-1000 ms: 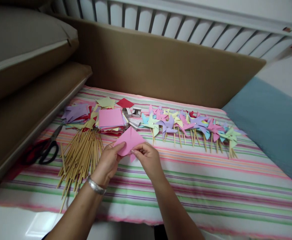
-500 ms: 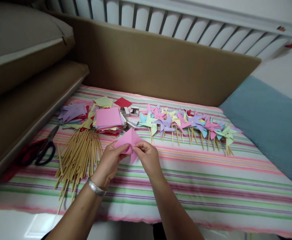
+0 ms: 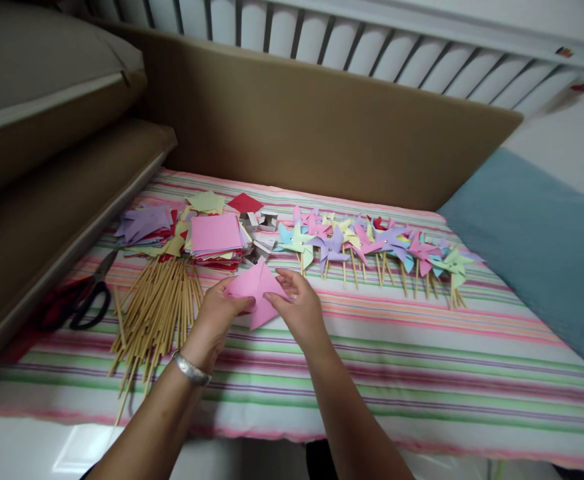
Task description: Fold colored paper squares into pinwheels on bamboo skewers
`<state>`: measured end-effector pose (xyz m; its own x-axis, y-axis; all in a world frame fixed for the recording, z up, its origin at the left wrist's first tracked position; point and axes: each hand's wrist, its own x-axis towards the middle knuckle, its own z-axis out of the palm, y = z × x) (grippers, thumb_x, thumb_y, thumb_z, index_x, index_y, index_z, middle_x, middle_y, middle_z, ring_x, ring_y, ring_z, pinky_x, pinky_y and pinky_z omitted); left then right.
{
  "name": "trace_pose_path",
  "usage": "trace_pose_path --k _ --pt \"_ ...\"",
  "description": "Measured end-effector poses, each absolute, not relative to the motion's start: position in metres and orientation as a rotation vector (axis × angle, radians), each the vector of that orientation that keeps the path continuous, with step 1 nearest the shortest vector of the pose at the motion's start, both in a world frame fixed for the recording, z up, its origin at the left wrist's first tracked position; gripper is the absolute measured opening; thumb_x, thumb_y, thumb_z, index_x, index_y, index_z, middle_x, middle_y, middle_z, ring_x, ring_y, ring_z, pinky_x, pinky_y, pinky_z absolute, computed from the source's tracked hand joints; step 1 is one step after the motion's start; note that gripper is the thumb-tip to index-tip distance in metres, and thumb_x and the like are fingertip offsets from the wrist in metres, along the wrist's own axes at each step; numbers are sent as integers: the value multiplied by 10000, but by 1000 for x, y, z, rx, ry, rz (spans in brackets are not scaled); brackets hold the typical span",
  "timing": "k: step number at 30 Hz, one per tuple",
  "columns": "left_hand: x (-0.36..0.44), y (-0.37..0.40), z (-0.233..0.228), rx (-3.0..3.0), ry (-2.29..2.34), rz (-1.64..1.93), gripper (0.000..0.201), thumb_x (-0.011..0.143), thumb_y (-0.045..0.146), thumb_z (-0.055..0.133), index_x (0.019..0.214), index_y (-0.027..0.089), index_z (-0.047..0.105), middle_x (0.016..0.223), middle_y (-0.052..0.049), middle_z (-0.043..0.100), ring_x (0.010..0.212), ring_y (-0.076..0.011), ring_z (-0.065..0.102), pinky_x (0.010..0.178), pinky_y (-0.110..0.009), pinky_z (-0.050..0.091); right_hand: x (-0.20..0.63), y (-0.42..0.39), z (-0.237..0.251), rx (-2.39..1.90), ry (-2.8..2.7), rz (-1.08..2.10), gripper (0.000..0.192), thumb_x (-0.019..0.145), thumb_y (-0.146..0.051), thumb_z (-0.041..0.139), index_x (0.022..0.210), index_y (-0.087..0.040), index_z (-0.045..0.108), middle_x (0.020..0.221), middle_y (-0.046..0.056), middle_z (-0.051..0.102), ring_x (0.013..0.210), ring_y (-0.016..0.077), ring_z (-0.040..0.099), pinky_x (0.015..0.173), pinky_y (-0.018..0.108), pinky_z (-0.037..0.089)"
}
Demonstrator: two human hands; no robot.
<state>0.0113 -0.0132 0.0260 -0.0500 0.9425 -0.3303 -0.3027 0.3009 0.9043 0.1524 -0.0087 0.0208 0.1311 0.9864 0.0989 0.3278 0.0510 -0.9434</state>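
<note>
Both hands meet at the middle of the frame over a pink paper square [image 3: 255, 293]: the left hand [image 3: 217, 313], with a silver bracelet [image 3: 191, 369] on its wrist, pinches the sheet's left side between thumb and fingers, while the right hand [image 3: 299, 308] grips its right side, thumb laid across the paper toward the centre. The sheet is held just above the striped cloth [image 3: 422, 373], partly folded, with one corner pointing down between the hands. Up and to the left lies a stack of coloured paper squares [image 3: 217, 235], pink on top, and below that stack a fan of wooden sticks [image 3: 159, 310]. Scissors [image 3: 89, 293] rest at the left edge of the cloth. A row of finished paper pinwheels [image 3: 372, 250] on sticks stretches from the centre toward the right of the frame, and a few small white folded pieces [image 3: 262, 223] sit between the stack and that row. Judging by the grip, the step in hand looks like bending the sheet's corners toward its middle to form a pinwheel head. The next move would call for keeping the gathered corners pressed at the centre with one hand so the other is free.
</note>
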Motion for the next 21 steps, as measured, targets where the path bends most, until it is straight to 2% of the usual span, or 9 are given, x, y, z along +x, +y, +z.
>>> trace_pose_path --k 3,5,9,13,18,21 --pt "11 -14 25 741 1198 1109 399 506 105 708 900 107 644 690 -11 668 576 -121 584 589 -257 494 158 -6 24 -1309 -1212 1310 569 603 -233 701 1143 -204 523 830 22 653 778 197 620 699 329 483" --pt "12 -14 24 741 1202 1088 413 492 102 714 899 110 643 672 -3 662 565 -123 582 573 -254 489 159 -7 24 -1246 -1141 1478 588 595 -211 699 1150 -206 506 832 20 664 739 191 626 645 307 480" --pt "14 -14 22 715 1192 1085 467 468 94 740 922 130 637 666 1 664 585 -145 606 571 -264 495 157 -8 22 -1242 -1154 1455 537 571 -147 690 1086 -212 553 953 33 663 824 194 623 683 296 483" --pt "12 -14 24 656 1117 1086 464 512 117 759 959 152 638 729 -11 682 625 -146 626 581 -253 499 157 -7 22 -1252 -1133 1433 498 581 -130 675 1060 -215 574 951 24 668 824 187 627 681 283 486" --pt "10 -16 27 461 924 1075 173 592 189 764 716 163 645 715 0 682 625 -115 624 591 -227 501 161 -6 24 -1147 -958 1470 412 597 -165 691 995 -203 593 914 13 683 792 179 641 678 276 489" --pt "13 -18 26 437 849 1071 126 613 180 760 670 164 649 684 2 688 661 -105 634 634 -202 491 159 -5 24 -1101 -858 1475 411 582 -167 702 979 -185 598 897 16 686 773 176 641 696 284 488"
